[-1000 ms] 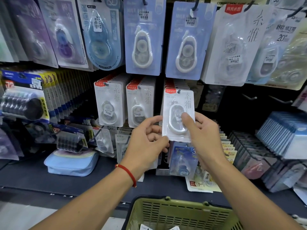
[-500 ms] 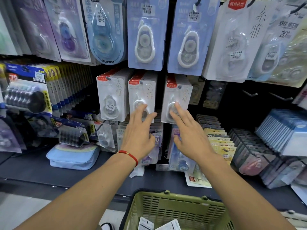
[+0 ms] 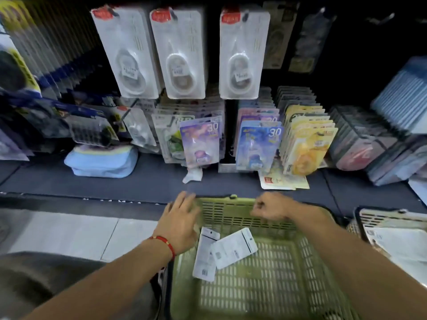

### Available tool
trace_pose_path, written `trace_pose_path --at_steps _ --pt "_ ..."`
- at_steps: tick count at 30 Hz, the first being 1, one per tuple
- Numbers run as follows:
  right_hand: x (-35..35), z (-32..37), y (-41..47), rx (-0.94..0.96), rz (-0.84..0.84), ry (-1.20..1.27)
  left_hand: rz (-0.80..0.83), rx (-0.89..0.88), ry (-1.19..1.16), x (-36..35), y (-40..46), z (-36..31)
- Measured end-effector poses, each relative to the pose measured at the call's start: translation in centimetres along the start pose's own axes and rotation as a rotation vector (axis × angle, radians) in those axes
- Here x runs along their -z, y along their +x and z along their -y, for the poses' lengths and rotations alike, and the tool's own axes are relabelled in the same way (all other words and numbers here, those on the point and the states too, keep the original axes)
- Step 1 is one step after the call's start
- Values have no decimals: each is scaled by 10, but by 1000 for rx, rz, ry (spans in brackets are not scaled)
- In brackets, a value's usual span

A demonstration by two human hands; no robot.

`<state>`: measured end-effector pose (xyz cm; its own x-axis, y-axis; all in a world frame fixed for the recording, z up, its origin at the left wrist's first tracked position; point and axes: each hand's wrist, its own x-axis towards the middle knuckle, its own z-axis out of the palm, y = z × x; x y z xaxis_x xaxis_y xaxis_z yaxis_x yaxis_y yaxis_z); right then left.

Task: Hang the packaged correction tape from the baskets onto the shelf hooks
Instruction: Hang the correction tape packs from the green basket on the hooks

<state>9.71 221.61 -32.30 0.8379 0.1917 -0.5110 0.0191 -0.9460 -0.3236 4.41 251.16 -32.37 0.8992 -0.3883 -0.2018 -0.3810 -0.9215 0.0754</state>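
Two white correction tape packages lie face down in the green basket (image 3: 307,269): one (image 3: 205,255) at its left side, the other (image 3: 234,248) overlapping it. My left hand (image 3: 181,221), fingers straight, hovers over the basket's far left corner, just beside the packages. My right hand (image 3: 271,209), fingers loosely curled and empty, hangs over the far rim. Three rows of white correction tape packs hang on the shelf hooks above: left (image 3: 129,54), middle (image 3: 179,54), right (image 3: 241,54).
Coloured correction tape packs (image 3: 254,146) stand on the dark shelf (image 3: 138,179) behind the basket. A light blue pouch (image 3: 101,161) lies at the left. A second basket (image 3: 392,219) with white packages sits at the right. Pale floor tiles show at lower left.
The package I held a second ago now hangs on the right hook. Both hands left the hanging packs and dropped down to the green basket; my view tilted downward.
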Motion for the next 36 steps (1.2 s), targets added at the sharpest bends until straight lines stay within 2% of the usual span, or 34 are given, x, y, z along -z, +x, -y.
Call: trace_pose_path --at_steps 3,5,7,10,12,15,19,20,22,23,24,26,27,29,32,36 --pt "-96 -37 17 -187 177 191 110 66 -2 -63 -20 -4" --pt "-144 -51 21 -283 173 276 76 86 54 -82 -26 -5" --pt "-176 -52 28 -338 58 463 39 87 101 -87 -25 -4" --pt "-202 -34 38 -362 -196 857 9 86 50 -85 -24 -3" --pt "-202 -18 40 -378 -222 1103 33 73 73 -83 -24 -4" --pt "-185 -6 40 -313 -91 1312 -31 27 117 -76 -27 -8" --pt "-150 14 40 30 240 1574 7 -90 212 -72 -29 -12" --pt "-145 19 39 107 332 1688 6 -85 190 -73 -29 -11" --pt "-143 24 43 143 446 1808 -43 -52 47 -75 -29 -9" --pt "-146 27 46 113 424 1731 -89 -45 -54 -76 -30 -8" --pt "-153 30 48 60 338 1515 -132 -42 -144 -75 -31 -8" --pt "-176 36 48 15 157 858 -178 13 -310 -72 -30 -11" --pt "-191 40 49 53 166 553 -189 73 -416 -69 -29 -13" --pt "-225 54 48 136 235 176 -220 228 -615 -63 -28 -18" --pt "-256 72 50 172 148 -30 -201 407 -830 -50 -31 -23" --pt "-237 59 39 217 129 119 -290 480 -1104 -28 -33 -12"
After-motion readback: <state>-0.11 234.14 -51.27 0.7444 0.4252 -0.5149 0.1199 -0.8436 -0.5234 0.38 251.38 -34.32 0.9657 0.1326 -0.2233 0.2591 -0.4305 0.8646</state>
